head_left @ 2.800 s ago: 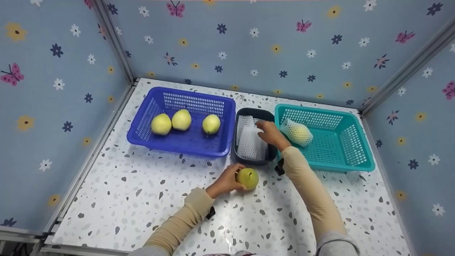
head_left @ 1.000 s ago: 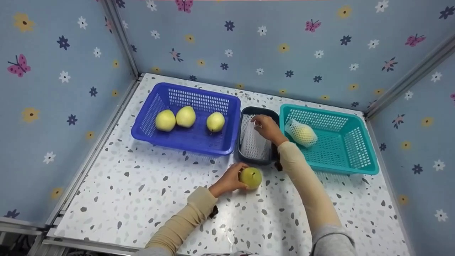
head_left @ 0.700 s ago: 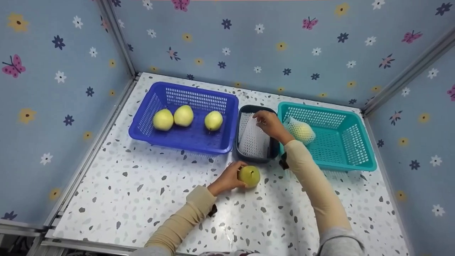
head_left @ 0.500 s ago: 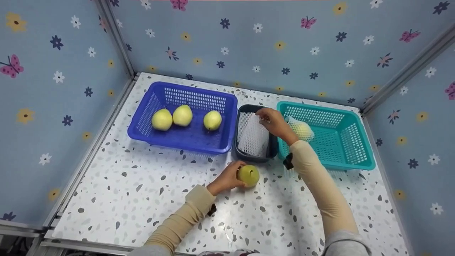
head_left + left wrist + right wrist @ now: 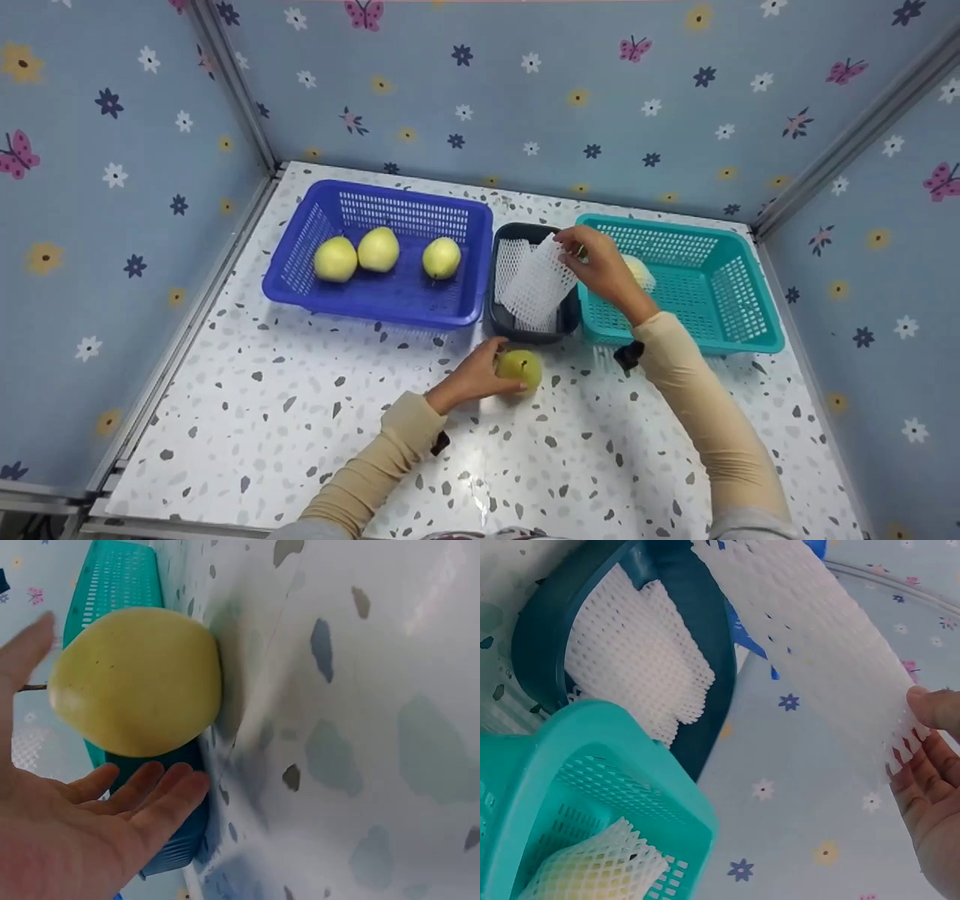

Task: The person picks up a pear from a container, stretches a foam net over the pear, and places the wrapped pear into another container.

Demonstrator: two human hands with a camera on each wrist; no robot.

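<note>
Two at once: pinching a white foam net (image 5: 541,281) in the right hand (image 5: 604,266) over the dark bin (image 5: 519,334); bracketing a pear (image 5: 525,366) on the tabletop (image 5: 300,427) with the left hand (image 5: 474,377), thumb and fingers apart.

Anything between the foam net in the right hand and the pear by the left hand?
Yes: the dark bin's near rim lies between them. The left hand flanks the pear, whose top is uncovered.
</note>
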